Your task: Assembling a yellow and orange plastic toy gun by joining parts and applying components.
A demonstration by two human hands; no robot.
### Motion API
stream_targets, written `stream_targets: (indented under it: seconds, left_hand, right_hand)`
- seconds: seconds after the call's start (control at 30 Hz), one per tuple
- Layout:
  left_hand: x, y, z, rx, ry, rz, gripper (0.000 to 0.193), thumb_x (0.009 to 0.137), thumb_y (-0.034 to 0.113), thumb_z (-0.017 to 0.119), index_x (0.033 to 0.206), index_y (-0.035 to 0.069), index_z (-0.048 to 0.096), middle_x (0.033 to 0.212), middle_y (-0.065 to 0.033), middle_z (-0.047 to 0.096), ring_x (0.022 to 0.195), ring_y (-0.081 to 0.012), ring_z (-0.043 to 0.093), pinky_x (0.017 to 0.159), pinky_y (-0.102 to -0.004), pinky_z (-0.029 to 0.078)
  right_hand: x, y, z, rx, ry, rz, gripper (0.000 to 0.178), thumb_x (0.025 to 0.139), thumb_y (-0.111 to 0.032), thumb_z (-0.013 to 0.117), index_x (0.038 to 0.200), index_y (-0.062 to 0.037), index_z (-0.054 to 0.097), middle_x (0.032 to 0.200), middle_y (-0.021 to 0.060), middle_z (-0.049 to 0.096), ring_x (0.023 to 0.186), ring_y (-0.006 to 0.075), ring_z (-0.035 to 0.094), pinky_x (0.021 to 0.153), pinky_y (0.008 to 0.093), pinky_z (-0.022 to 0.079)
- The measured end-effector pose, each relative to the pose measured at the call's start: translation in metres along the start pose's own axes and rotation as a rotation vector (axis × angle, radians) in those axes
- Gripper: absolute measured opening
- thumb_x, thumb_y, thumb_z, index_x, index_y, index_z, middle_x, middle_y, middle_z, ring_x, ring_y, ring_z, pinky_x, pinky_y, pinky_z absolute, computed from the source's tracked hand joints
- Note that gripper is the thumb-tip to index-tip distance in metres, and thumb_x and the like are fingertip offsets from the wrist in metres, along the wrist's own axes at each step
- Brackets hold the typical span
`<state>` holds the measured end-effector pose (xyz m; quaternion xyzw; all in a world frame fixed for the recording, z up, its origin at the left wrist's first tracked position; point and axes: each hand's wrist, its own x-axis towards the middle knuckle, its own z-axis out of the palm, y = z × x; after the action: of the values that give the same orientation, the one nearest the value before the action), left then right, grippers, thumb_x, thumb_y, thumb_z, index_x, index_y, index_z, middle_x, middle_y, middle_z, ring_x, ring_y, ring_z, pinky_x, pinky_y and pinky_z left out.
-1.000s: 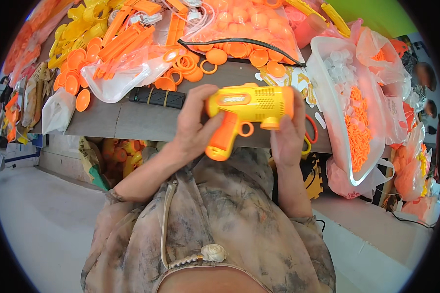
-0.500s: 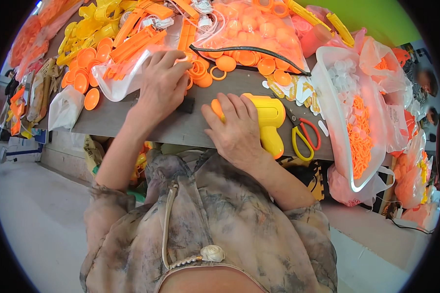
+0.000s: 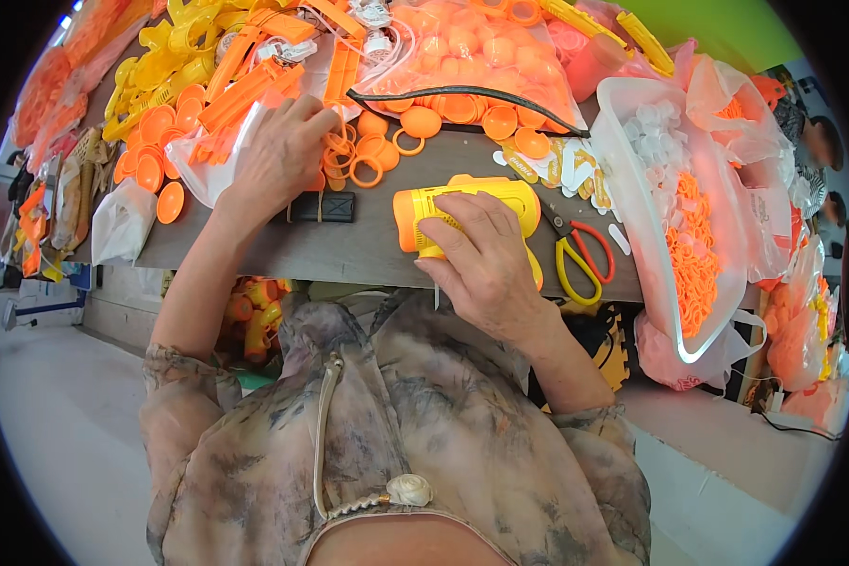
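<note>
My right hand (image 3: 489,259) is wrapped over a yellow plastic toy shell (image 3: 467,193), shaped like a pistol or hair dryer. Its wide orange end points left, and its handle is partly hidden behind my fingers. My left hand (image 3: 288,146) reaches over a white plastic bag (image 3: 203,165) beside a heap of orange strip-shaped parts (image 3: 248,94). Its fingers are bent together, and the tips and anything in them are hidden. Just right of it lie loose orange rings (image 3: 366,171). A small black block (image 3: 335,207) lies below the left hand.
Red-and-yellow-handled pliers or cutters (image 3: 583,259) lie right of the shell. Beyond stands a white tub (image 3: 665,311) of small orange and clear parts. A clear bag of orange balls (image 3: 481,47) is at the back. Orange cups (image 3: 149,170) and yellow shells (image 3: 174,47) crowd the left.
My left hand has moved left, away from the rings and towards the white bag. My right hand has shifted its grip, and the yellow shell has turned, showing more of its orange end.
</note>
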<state>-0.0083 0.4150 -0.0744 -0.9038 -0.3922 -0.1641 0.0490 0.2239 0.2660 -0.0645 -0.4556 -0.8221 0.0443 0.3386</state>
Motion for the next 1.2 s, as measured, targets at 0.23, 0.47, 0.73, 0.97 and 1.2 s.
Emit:
stream_targets:
  seconds: [0.23,0.47,0.73,0.97,1.2]
  left_hand:
    - [0.001,-0.004,-0.002,-0.353,0.246,-0.106,0.025,0.071,0.008,0.066,0.095,0.005,0.06,0.105,-0.0102,0.06,0.097,-0.0291,0.059,0.082,-0.0365,0.047]
    - [0.004,-0.004,-0.004,-0.712,0.284,-0.339,0.04,0.074,0.01,0.07,0.111,-0.002,0.059,0.117,-0.0077,0.059,0.104,-0.0177,0.057,0.091,-0.0329,0.045]
    - [0.0,0.008,-0.007,-0.605,0.401,-0.342,0.033,0.077,0.011,0.068,0.107,-0.001,0.062,0.108,-0.0094,0.063,0.094,-0.0228,0.062,0.082,-0.0308,0.049]
    - [-0.022,0.098,-0.025,-0.872,0.148,0.113,0.019,0.074,0.001,0.069,0.089,0.001,0.059,0.083,-0.0127,0.061,0.074,-0.028,0.062,0.063,-0.0344,0.05]
    - [-0.041,0.127,-0.022,-0.997,0.069,0.132,0.023,0.071,0.0,0.072,0.087,0.002,0.055,0.075,-0.01,0.057,0.064,-0.0254,0.059,0.057,-0.0344,0.047]
  right_hand:
    - [0.011,0.007,-0.007,0.026,-0.015,0.005,0.035,0.071,-0.009,0.072,0.102,-0.0028,0.058,0.111,0.0144,0.055,0.104,0.0329,0.053,0.09,0.0432,0.041]
    - [0.017,0.012,-0.009,0.079,-0.035,0.037,0.032,0.073,-0.007,0.07,0.102,-0.0021,0.058,0.109,0.0132,0.057,0.102,0.0311,0.055,0.087,0.04,0.044]
    - [0.021,0.028,-0.017,0.128,0.078,0.076,0.03,0.077,-0.006,0.069,0.105,-0.0017,0.059,0.106,0.0137,0.06,0.092,0.0289,0.06,0.081,0.0353,0.048]
    - [0.013,0.008,-0.025,0.401,0.097,0.183,0.03,0.074,-0.004,0.071,0.102,-0.0013,0.061,0.1,0.0126,0.061,0.088,0.0266,0.062,0.075,0.0331,0.051]
    - [-0.02,0.0,-0.028,0.213,0.006,-0.09,0.027,0.068,-0.002,0.073,0.092,-0.0005,0.061,0.099,0.0139,0.061,0.084,0.0272,0.063,0.068,0.033,0.052]
